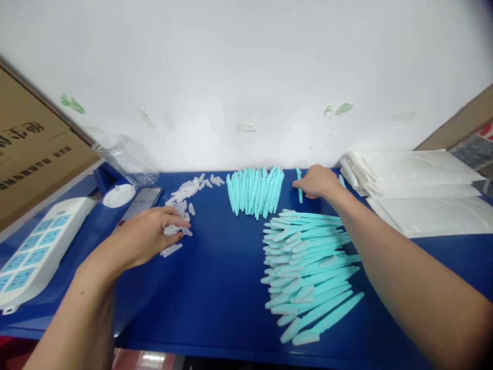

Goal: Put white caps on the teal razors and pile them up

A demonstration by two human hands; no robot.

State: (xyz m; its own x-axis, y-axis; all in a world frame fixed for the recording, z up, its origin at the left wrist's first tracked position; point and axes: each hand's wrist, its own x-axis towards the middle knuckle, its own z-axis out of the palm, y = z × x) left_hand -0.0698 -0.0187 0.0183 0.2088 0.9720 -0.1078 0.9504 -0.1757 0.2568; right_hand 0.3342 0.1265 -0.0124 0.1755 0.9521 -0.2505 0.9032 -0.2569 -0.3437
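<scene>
My left hand (148, 234) is over the heap of small translucent caps (185, 192) at the left, thumb and fingers closed on one cap (186, 231). At the back right, my right hand (318, 181) pinches a single turquoise eyebrow razor (300, 186) that points towards the wall. Between the hands, a row of turquoise razors (254, 190) lies side by side near the wall. A larger pile of razors (308, 272), many with pale covers on their blade ends, spreads below my right forearm. Part of another turquoise piece (342, 181) shows just beyond my right wrist.
White plastic packs (416, 172) are stacked at the right. On the left are a power strip (46, 246), a phone (140, 203), a white round lid (118, 196), a clear jar (127, 159) and a cardboard box (34, 139). A white wall (246, 77) borders the blue table (215, 298).
</scene>
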